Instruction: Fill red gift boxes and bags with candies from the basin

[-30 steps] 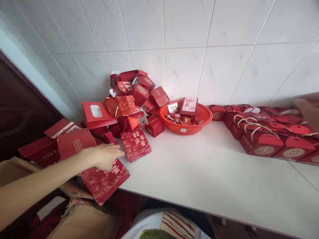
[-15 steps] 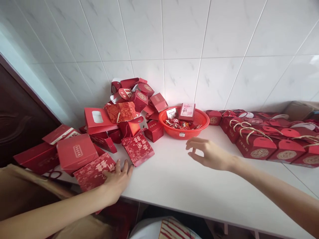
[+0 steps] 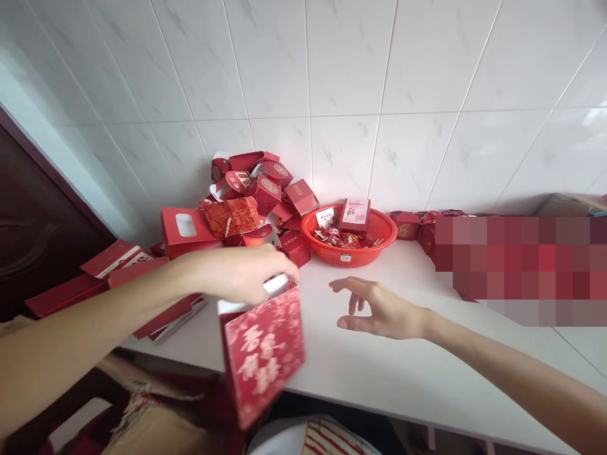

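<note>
My left hand (image 3: pixel 251 272) is closed on the top edge of a red paper gift box (image 3: pixel 268 354) printed with pale flowers and characters. The box hangs tilted at the table's front edge, its top open and showing white inside; the fingertips are partly hidden. My right hand (image 3: pixel 379 308) hovers over the white table (image 3: pixel 360 373), fingers apart and holding nothing, just right of the box. Behind my hands stands an orange-red plastic basket (image 3: pixel 346 257) with small wrapped sweets (image 3: pixel 351 240) and a pink-and-red packet (image 3: pixel 355 215) in it.
A heap of red gift boxes (image 3: pixel 268 193) leans toward the tiled wall (image 3: pixel 346 145) at the left. More red boxes (image 3: pixel 405 225) line the right, mostly covered by a pixelated patch. A torn brown carton (image 3: pixel 161 433) stands below the table's left front edge.
My left hand has lifted a printed red box off the pile and brought it rightward to the table's front edge. My right hand has shifted slightly left and toward me, still open.
</note>
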`<state>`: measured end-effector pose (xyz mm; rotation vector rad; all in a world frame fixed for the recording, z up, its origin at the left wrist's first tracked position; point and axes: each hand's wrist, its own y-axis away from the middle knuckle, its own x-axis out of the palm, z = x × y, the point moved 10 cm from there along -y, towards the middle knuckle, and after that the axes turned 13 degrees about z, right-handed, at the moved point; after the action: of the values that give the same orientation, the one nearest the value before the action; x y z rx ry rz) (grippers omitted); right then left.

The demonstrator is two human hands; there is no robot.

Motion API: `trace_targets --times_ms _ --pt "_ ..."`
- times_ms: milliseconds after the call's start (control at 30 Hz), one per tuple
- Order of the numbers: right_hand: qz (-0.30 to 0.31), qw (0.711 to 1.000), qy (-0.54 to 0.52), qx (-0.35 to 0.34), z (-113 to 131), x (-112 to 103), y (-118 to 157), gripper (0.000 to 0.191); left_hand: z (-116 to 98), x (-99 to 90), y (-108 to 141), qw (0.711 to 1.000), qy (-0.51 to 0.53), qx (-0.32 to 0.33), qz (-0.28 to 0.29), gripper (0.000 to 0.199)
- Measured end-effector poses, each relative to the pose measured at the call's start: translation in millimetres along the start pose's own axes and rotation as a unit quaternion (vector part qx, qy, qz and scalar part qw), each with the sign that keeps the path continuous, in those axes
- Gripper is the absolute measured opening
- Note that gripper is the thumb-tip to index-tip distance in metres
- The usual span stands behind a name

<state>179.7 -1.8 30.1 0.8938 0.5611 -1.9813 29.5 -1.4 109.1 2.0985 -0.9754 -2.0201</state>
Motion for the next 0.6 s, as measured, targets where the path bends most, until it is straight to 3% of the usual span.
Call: trace_targets --times_ms 100,200,300,433,533,600 --pt "-0.013 0.997 -0.077 0.008 -7.3 -3.3 -2.7 0.077 -36.7 -16.3 -22.8 0.997 0.001 0.071 0.034 0.058" --pt "-0.014 0.989 -0.147 0.016 -20.7 -6.1 -1.9 0.067 -54.6 -34.9 -49.8 0.986 0.088 0.141 -0.01 0.064" --pt "-0.053 0.977 -0.203 0.035 -43.1 -16.0 4.2 0.053 -56.4 -43.4 -80.3 0.958 0.198 0.2 -0.047 0.066" --pt "-0.151 0.963 -0.214 0.064 -76.4 -36.2 16.6 0.049 -45.4 -45.1 -118.9 0.901 0.344 0.244 -0.102 0.037" --pt "-0.197 0.955 -0.206 0.08 -98.5 -42.6 20.7 0.044 -36.0 -31.9 -145.7 0.86 0.437 0.245 -0.1 0.03" --pt "-0.202 0.953 -0.208 0.086 -111.7 -38.9 18.4 0.041 -29.2 -17.7 -163.2 0.848 0.476 0.22 -0.077 0.029"
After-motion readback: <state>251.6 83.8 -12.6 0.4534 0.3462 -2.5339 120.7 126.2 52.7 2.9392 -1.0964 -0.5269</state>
